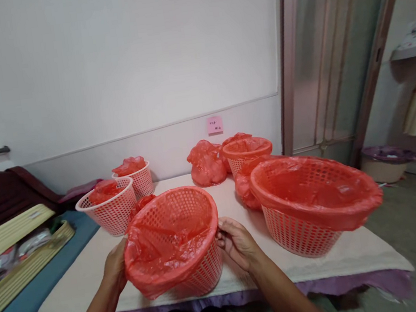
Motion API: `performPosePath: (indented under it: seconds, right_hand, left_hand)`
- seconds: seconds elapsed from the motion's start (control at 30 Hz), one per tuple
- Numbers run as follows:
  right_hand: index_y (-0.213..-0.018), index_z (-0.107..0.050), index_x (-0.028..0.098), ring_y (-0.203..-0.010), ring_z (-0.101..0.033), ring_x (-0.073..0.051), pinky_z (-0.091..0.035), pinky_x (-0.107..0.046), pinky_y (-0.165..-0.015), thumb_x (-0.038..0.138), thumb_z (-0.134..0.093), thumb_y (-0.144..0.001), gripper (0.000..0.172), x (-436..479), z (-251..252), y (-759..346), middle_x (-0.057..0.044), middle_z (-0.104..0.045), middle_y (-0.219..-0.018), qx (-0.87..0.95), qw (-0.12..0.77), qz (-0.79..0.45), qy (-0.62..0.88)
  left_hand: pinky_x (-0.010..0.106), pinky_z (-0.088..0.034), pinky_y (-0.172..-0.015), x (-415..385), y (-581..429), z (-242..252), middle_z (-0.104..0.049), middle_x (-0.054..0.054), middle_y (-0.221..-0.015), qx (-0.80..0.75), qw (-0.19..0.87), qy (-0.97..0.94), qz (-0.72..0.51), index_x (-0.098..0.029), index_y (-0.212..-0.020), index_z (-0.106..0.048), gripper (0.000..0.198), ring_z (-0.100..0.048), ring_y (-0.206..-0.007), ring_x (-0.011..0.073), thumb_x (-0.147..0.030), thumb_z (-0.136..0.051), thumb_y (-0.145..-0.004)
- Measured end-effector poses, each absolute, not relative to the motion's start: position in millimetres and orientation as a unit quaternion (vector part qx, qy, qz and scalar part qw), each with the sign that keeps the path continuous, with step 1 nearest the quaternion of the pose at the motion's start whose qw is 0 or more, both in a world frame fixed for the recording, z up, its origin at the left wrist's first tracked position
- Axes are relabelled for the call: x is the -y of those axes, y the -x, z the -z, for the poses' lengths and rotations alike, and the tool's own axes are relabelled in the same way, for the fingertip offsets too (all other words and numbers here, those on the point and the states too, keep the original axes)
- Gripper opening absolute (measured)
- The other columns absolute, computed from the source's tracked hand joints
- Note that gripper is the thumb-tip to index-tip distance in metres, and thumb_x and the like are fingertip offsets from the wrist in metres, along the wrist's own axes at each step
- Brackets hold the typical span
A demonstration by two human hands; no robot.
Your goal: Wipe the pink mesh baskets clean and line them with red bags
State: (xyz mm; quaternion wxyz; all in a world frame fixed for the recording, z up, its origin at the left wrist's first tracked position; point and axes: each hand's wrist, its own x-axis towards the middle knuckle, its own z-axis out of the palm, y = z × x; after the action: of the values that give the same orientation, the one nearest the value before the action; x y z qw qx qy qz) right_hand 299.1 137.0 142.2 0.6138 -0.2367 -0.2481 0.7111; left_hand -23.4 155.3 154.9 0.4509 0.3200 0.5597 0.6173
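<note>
One written sign is in view: a pink sticky note (214, 124) fixed to the lower band of the wall (175, 145), well beyond the basket (180, 232) gripped between the left hand (115, 264) and the right hand (237, 242), and slightly to the right of that grip. The note carries a few short dark handwritten marks in two lines, too small to read. No brand, label or number can be read on the gripped basket or on its red bag liner (156, 259).
</note>
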Motion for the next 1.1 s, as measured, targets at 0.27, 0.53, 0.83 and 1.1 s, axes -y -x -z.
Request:
performPosePath:
  seconds: [0.27,0.53,0.83,1.1]
  right_hand:
    - [-0.069,-0.059,0.018,-0.055,-0.048,-0.008,-0.032,-0.020,-0.049,0.025,-0.077,-0.063,0.020,-146,-133,-308,0.004,-0.055,-0.063,0.231,0.622,-0.710,0.236]
    - [-0.067,-0.057,0.018,-0.053,-0.047,-0.008,-0.031,-0.020,-0.047,0.021,-0.074,-0.063,0.018,-150,-122,-319,0.004,-0.053,-0.059,0.207,0.632,-0.702,0.256]
    - [-0.068,-0.058,0.018,-0.051,-0.049,-0.008,-0.033,-0.020,-0.046,0.022,-0.076,-0.064,0.019,-150,-110,-324,0.004,-0.055,-0.059,0.207,0.622,-0.703,0.275]
    - [-0.066,-0.060,0.016,-0.050,-0.051,-0.008,-0.037,-0.018,-0.044,0.017,-0.074,-0.063,0.014,-159,-106,-325,0.003,-0.057,-0.057,0.212,0.614,-0.698,0.302]
  left_hand:
    - [0.032,-0.056,-0.069,-153,11,-156,-0.070,-0.002,-0.075,-0.540,0.440,-0.335,-0.634,-0.014,-0.090,-0.066,0.020,-0.067,-0.067,0.0136,-0.034,-0.066,-0.087]
    - [0.032,-0.056,-0.069,-153,-5,-160,-0.069,-0.003,-0.074,-0.526,0.441,-0.344,-0.640,-0.015,-0.088,-0.066,0.016,-0.066,-0.067,0.0135,-0.031,-0.068,-0.086]
    - [0.029,-0.055,-0.066,-150,-5,-160,-0.070,-0.001,-0.078,-0.519,0.461,-0.325,-0.642,-0.014,-0.090,-0.067,0.022,-0.066,-0.066,0.0121,-0.035,-0.067,-0.087]
    - [0.027,-0.054,-0.059,-149,-5,-158,-0.066,-0.002,-0.074,-0.526,0.481,-0.311,-0.629,-0.014,-0.089,-0.065,0.022,-0.061,-0.059,0.0097,-0.035,-0.064,-0.089]
